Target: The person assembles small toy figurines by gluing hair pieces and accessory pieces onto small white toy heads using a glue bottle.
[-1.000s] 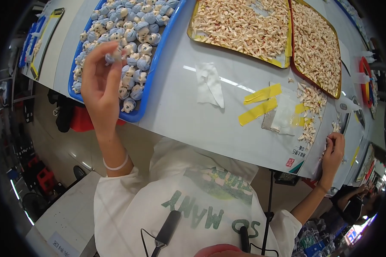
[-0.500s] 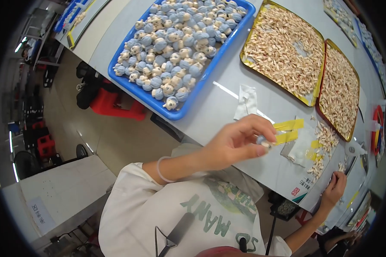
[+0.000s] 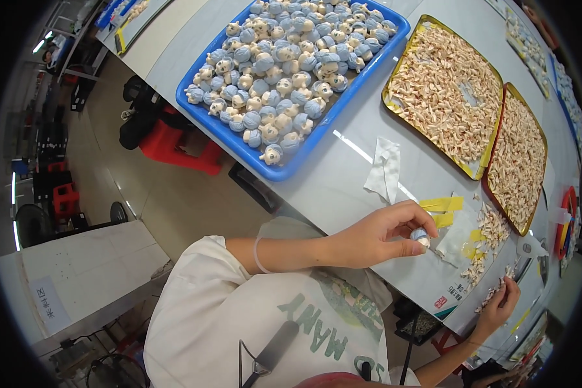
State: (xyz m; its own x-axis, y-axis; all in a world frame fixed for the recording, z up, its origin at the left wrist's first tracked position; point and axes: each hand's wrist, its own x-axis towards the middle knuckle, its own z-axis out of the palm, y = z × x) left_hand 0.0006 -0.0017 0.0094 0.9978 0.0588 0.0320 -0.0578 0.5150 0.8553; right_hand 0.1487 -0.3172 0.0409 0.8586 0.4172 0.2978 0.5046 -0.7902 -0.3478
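While the left hand (image 3: 380, 238) pinches a doll head (image 3: 420, 237) right of centre, the right hand (image 3: 502, 304) curls.
Its hold, lower right, is unclear.

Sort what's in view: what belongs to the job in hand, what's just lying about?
Seem part of the job:
small doll head, held in the left hand
blue tray of heads
loose cream pieces near the right hand

Seem just lying about:
crumpled white sheet
red stool
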